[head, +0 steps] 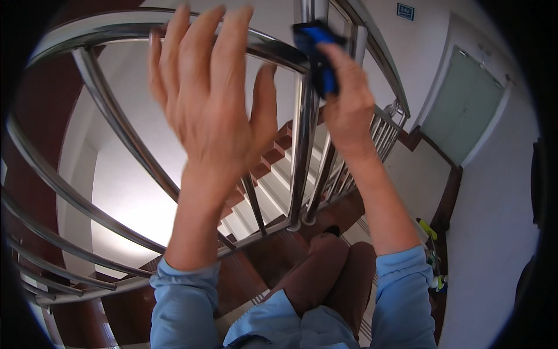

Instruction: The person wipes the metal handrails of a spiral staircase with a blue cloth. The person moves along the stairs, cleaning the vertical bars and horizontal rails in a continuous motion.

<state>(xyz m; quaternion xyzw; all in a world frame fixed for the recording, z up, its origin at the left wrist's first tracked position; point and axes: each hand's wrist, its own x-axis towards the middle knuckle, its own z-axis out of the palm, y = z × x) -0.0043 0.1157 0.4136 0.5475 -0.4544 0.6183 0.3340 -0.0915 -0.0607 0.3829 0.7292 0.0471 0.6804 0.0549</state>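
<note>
My left hand (213, 96) is raised with its fingers apart and nothing in its grasp. It appears in front of the polished metal handrail (117, 32) of a stair railing; whether it touches the rail I cannot tell. In my right hand (351, 104) is a blue-and-black object (321, 56), blurred and too indistinct to name. That object overlaps the upright metal post (301, 152) where the handrail meets it, and contact is not clear. My thumb and part of the palm cover some of the object.
Metal balusters (117, 109) curve along the left. Stairs (270, 187) show beyond the railing, and brown steps lie under my legs (322, 266). To the right are a pale green door (464, 104), a wall sign (405, 11) and yellow-green items (427, 229) by the wall.
</note>
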